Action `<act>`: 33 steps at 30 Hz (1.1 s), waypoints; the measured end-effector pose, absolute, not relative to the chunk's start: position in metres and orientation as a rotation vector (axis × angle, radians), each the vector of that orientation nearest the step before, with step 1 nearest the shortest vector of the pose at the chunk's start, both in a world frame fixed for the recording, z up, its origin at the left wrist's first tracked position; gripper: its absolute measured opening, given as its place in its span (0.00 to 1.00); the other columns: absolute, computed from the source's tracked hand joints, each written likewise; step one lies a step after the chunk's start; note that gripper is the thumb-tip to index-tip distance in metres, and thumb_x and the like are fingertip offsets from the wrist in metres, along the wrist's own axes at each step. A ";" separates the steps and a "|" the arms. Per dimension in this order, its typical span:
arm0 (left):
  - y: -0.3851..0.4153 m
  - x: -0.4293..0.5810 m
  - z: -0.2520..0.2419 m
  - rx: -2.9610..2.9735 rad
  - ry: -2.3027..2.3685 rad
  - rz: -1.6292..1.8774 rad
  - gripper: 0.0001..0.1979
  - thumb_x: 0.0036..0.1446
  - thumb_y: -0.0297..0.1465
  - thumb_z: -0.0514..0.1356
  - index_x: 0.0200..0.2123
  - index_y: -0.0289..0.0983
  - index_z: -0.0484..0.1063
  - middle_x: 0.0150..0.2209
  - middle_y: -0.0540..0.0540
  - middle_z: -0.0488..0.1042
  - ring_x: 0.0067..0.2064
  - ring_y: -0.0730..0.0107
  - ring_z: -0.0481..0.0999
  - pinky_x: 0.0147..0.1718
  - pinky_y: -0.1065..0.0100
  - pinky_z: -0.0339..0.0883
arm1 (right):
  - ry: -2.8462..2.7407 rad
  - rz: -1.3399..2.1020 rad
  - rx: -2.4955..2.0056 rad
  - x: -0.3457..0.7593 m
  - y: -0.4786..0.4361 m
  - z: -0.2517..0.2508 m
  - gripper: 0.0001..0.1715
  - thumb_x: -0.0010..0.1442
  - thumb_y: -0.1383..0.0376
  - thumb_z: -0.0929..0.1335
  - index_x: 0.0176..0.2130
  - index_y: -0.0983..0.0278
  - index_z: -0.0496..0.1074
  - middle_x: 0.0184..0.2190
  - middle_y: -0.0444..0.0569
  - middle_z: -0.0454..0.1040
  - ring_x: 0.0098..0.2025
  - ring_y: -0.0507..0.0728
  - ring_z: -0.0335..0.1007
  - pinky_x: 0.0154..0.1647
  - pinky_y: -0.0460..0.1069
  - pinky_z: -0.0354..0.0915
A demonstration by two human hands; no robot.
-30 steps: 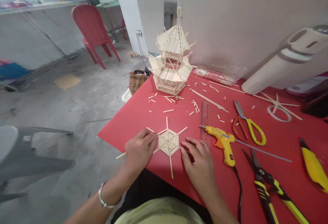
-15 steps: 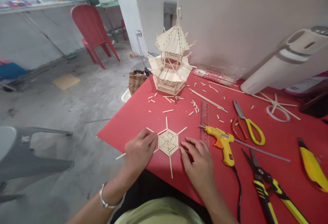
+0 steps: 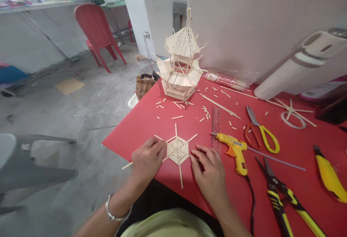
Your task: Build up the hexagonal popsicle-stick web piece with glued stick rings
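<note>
A flat hexagon web of thin wooden sticks point(image 3: 178, 150), with spokes sticking out, lies on the red table point(image 3: 146, 121) near its front edge. My left hand point(image 3: 148, 160) rests at the web's left side, fingers curled and tips pressed on its left edge. My right hand point(image 3: 209, 173) sits at the web's right side, fingers bent, tips touching the right edge and a spoke. A finished two-tier stick pagoda point(image 3: 181, 65) stands at the table's far corner.
Right of my hands lie a yellow glue gun point(image 3: 235, 151), a clear ruler point(image 3: 216, 125), orange-yellow scissors point(image 3: 260, 132), yellow-black cutters point(image 3: 284, 193) and a yellow knife point(image 3: 328, 173). Cut stick bits litter the table. A white appliance point(image 3: 300, 67) stands at the back right, a red chair point(image 3: 94, 30) on the floor.
</note>
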State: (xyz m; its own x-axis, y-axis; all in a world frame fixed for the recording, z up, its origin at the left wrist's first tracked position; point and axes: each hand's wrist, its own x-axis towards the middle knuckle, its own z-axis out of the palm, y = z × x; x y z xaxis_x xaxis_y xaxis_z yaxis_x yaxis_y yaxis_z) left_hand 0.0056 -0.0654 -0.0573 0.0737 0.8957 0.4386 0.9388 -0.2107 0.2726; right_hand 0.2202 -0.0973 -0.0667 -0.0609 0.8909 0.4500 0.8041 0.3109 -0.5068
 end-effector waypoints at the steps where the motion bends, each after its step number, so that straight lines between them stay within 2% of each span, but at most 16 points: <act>1: -0.065 0.005 -0.058 -2.243 -1.920 -0.811 0.11 0.64 0.35 0.58 0.35 0.45 0.82 0.31 0.52 0.79 0.29 0.77 0.74 0.24 0.70 0.53 | -1.872 0.154 -1.504 0.220 -0.097 -0.067 0.09 0.65 0.65 0.66 0.44 0.61 0.75 0.44 0.52 0.73 0.48 0.59 0.66 0.53 0.59 0.64; 33: -0.068 0.007 -0.053 -2.253 -1.943 -0.798 0.12 0.64 0.35 0.57 0.35 0.44 0.82 0.32 0.51 0.79 0.29 0.77 0.74 0.24 0.71 0.53 | -1.872 0.168 -1.529 0.220 -0.098 -0.065 0.09 0.65 0.65 0.66 0.42 0.61 0.76 0.44 0.52 0.73 0.48 0.59 0.66 0.53 0.59 0.64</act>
State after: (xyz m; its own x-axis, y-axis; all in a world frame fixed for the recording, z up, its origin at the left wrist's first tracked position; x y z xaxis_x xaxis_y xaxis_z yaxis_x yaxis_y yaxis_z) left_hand 0.0068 -0.0675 -0.0533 0.0710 0.9060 0.4173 0.9378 -0.2031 0.2815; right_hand 0.2199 -0.0978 -0.0650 -0.0546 0.9002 0.4321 0.8085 0.2938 -0.5099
